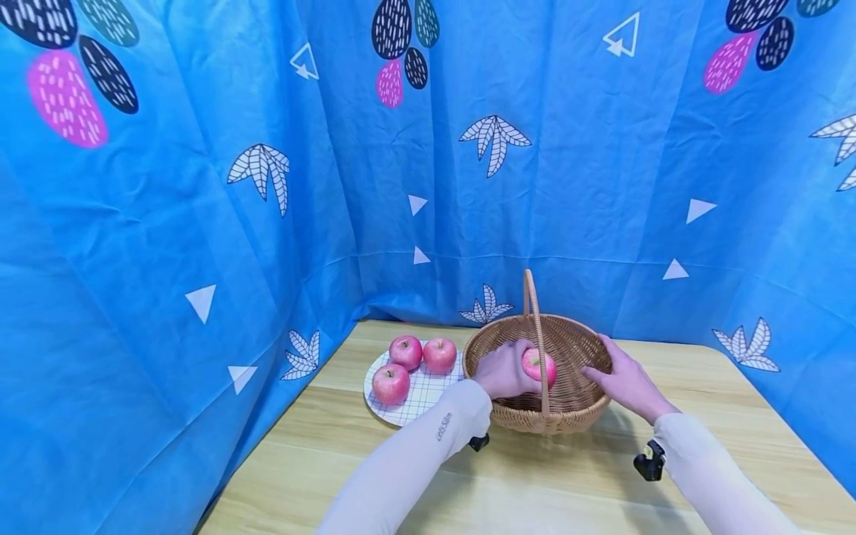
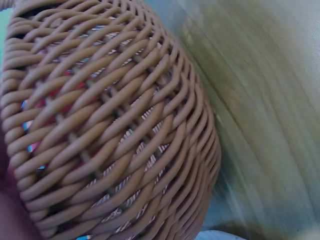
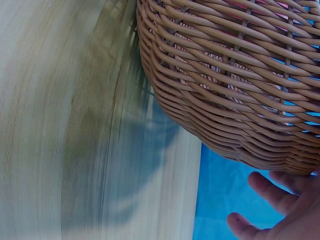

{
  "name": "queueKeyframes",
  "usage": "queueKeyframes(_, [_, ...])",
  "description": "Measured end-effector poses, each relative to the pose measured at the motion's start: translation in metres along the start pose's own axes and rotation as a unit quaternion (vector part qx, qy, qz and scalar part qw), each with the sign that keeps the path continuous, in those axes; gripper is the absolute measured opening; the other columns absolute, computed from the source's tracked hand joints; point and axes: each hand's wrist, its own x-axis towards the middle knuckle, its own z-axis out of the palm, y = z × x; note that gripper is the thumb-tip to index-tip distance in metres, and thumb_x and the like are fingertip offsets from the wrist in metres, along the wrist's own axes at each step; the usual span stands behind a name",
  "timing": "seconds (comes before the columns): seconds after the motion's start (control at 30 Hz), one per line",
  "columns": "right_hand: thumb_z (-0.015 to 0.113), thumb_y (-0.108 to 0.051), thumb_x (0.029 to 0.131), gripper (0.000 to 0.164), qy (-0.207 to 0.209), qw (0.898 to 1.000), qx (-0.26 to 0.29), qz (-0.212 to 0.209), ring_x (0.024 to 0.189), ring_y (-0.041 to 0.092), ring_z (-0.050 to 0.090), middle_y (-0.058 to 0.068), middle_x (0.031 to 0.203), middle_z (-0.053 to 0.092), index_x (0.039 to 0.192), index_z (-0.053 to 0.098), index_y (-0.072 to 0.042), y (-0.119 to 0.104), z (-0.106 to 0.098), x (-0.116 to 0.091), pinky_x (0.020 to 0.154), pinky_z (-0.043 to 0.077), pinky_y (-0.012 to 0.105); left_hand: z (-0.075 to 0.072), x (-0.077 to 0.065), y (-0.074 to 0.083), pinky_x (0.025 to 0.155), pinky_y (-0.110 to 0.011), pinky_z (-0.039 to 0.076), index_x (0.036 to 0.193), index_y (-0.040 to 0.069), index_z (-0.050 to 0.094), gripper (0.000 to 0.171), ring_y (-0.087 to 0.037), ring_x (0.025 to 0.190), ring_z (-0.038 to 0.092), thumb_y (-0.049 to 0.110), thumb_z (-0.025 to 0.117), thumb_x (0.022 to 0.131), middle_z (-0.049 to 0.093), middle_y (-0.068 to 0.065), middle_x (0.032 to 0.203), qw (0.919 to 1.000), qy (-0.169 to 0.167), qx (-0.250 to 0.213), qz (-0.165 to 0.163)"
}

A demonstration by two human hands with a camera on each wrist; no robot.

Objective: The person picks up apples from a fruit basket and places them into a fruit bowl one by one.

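A brown wicker basket (image 1: 521, 423) with a tall arched handle stands on the table. My left hand (image 1: 506, 370) reaches over its left rim and grips a red apple (image 1: 532, 362) inside, beside the handle. On the basket's right rim my right hand (image 1: 628, 377) holds on, thumb inside and fingers outside. Spread fingers (image 3: 272, 192) show by the basket's outer wall in the right wrist view. Basket weave (image 2: 115, 120) fills much of the left wrist view, red showing through its gaps. Whatever lies lower in the basket is partly hidden.
Left of the basket, a round white plate (image 1: 423, 394) with a grid pattern bears three red apples (image 1: 391, 384). The wooden table (image 1: 314, 461) ends at a blue patterned curtain (image 1: 568, 223) behind and at the sides.
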Motion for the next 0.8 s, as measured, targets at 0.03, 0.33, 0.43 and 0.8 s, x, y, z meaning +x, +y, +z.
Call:
queueKeyframes(0.03, [0.063,-0.044,0.097,0.092,0.001,1.0,0.0,0.0,0.133,0.058,0.041,0.038,0.151,0.035,0.161,0.01,-0.004,0.0,0.0,0.0,0.107,0.033,0.071,-0.002,0.0,0.0,0.062,-0.025,0.045,0.131,0.033,0.053,0.079,-0.008,0.078,0.058,0.063,0.084,0.065,0.06,0.009,0.098,1.0,0.003,0.001,-0.001])
queueKeyframes(0.33, [0.062,-0.046,0.097,0.092,0.0,1.0,-0.005,0.0,0.133,0.058,0.04,0.038,0.151,0.035,0.16,0.011,-0.003,-0.001,-0.001,-0.001,0.107,0.033,0.071,-0.014,-0.003,0.0,0.061,-0.026,0.046,0.128,0.036,0.054,0.075,-0.009,0.078,0.059,0.065,0.083,0.065,0.058,0.011,0.097,0.9999,0.014,0.01,0.001])
queueKeyframes(0.43, [0.062,-0.045,0.097,0.091,0.003,1.0,-0.006,-0.001,0.133,0.058,0.04,0.038,0.151,0.035,0.16,0.012,-0.003,-0.002,-0.002,-0.001,0.107,0.032,0.07,-0.02,-0.005,-0.004,0.064,-0.028,0.047,0.131,0.036,0.054,0.076,-0.008,0.08,0.059,0.059,0.084,0.066,0.059,0.011,0.099,0.9999,0.013,-0.002,-0.002])
queueKeyframes(0.8, [0.063,-0.044,0.097,0.09,0.002,1.0,-0.001,-0.006,0.133,0.058,0.041,0.038,0.15,0.036,0.16,0.013,-0.004,-0.004,-0.003,-0.003,0.107,0.033,0.071,-0.036,-0.014,-0.026,0.083,-0.03,0.05,0.136,0.034,0.052,0.078,-0.011,0.097,0.059,0.054,0.083,0.067,0.061,0.007,0.113,0.9992,0.019,-0.036,0.002])
